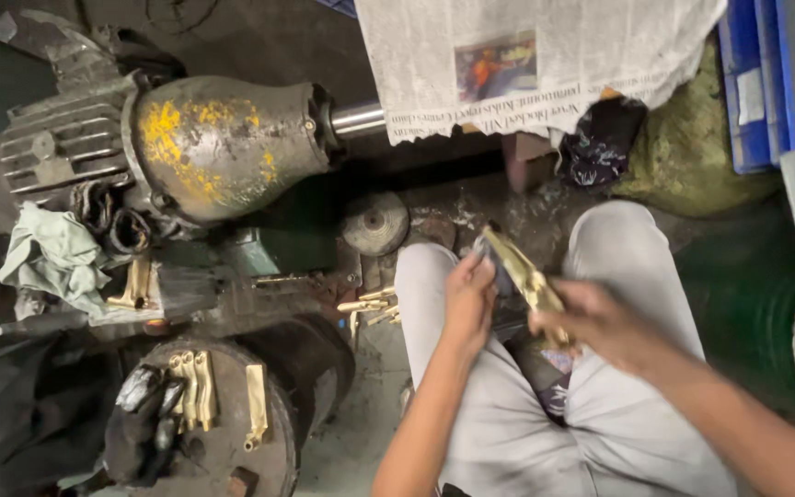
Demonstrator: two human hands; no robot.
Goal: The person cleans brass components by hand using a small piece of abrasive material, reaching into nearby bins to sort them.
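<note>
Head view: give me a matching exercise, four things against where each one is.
Things:
1. brass piece
2. newspaper
3. pale green rag
4. blue crate

Places:
A. top right corner
B. draped over the shaft at the top
C. left, below the motor
D. between the left hand and the right hand, above the person's lap

Pairs: 1-D, 2-B, 3-C, 4-A
</note>
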